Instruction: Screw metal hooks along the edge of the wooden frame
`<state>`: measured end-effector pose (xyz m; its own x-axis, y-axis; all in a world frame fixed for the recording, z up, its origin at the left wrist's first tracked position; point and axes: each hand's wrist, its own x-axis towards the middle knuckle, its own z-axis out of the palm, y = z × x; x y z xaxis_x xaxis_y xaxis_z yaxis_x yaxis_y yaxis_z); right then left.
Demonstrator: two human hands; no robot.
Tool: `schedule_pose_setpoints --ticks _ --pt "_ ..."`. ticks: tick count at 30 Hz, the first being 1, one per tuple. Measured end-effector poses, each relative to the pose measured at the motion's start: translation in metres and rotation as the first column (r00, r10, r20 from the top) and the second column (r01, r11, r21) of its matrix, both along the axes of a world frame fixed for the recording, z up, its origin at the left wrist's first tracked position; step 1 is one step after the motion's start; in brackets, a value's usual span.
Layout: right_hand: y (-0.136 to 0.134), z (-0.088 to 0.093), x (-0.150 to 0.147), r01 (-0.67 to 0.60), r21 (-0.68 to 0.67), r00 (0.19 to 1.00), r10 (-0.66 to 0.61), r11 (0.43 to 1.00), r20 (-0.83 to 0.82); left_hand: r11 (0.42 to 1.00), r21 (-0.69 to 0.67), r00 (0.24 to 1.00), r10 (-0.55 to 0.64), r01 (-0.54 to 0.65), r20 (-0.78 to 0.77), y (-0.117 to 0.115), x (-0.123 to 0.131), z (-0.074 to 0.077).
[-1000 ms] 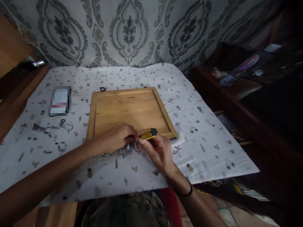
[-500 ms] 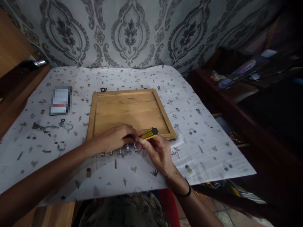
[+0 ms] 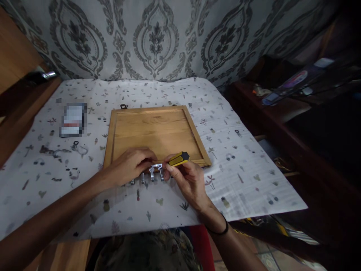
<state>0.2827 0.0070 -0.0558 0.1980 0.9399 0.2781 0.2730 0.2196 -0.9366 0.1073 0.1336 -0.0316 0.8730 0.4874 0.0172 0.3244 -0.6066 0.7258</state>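
A framed wooden board (image 3: 152, 128) lies flat on the cloth-covered table in front of me. Along its near edge runs a shiny metal hook rail (image 3: 152, 174) with several hooks hanging toward me. My right hand (image 3: 188, 182) grips a yellow and black screwdriver (image 3: 179, 159), its handle pointing right and its tip end hidden by my fingers near the rail's right part. My left hand (image 3: 131, 163) rests over the board's near edge, its bent fingers closed at the rail, left of the screwdriver. It covers the rail's left part.
A blurred-out phone-like rectangle (image 3: 72, 119) lies at the table's left. Nearer are loose metal pieces (image 3: 56, 151) and a small clip-like piece (image 3: 80, 148). A patterned curtain (image 3: 156, 41) hangs behind. Dark furniture with a bottle (image 3: 299, 81) stands at the right.
My left hand has slid a little to the left, away from the screwdriver, uncovering more of the rail between the hands. My right hand still holds the screwdriver in nearly the same place.
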Motion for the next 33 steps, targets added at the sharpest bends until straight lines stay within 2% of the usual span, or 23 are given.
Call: schedule_pose_setpoints --ticks 5,11,14,17,20,23,27,33 --pt "0.000 0.000 0.001 -0.003 0.003 1.000 0.003 1.000 -0.002 0.998 -0.036 0.998 -0.052 0.051 -0.042 0.008 0.003 -0.002" --pt "0.001 0.000 0.000 0.014 0.023 1.000 -0.014 1.000 0.022 0.995 -0.031 0.993 -0.093 0.091 -0.078 0.013 0.005 0.007" --pt "0.002 0.001 0.000 0.008 0.039 1.000 -0.010 0.999 0.028 0.997 0.033 0.990 -0.058 0.063 -0.129 0.004 0.003 0.013" --pt "0.002 0.002 0.000 0.001 0.055 1.000 -0.003 0.999 0.020 0.985 0.166 0.978 -0.009 0.045 -0.210 -0.011 0.003 0.013" --pt "0.001 0.002 0.000 0.005 0.049 1.000 -0.006 0.999 0.020 0.949 0.313 0.968 0.048 0.033 -0.248 -0.028 0.008 0.007" --pt "0.001 0.002 0.000 0.010 0.036 1.000 -0.010 0.999 0.022 0.916 0.401 0.960 0.112 0.000 -0.256 -0.041 0.012 -0.001" --pt "0.002 0.002 0.000 0.014 0.014 1.000 -0.014 1.000 0.023 0.908 0.416 0.965 0.155 -0.056 -0.210 -0.047 0.014 -0.008" --pt "0.002 -0.003 0.001 0.011 0.024 1.000 -0.011 1.000 0.023 0.933 0.327 0.965 0.209 -0.150 -0.155 -0.044 0.015 -0.006"
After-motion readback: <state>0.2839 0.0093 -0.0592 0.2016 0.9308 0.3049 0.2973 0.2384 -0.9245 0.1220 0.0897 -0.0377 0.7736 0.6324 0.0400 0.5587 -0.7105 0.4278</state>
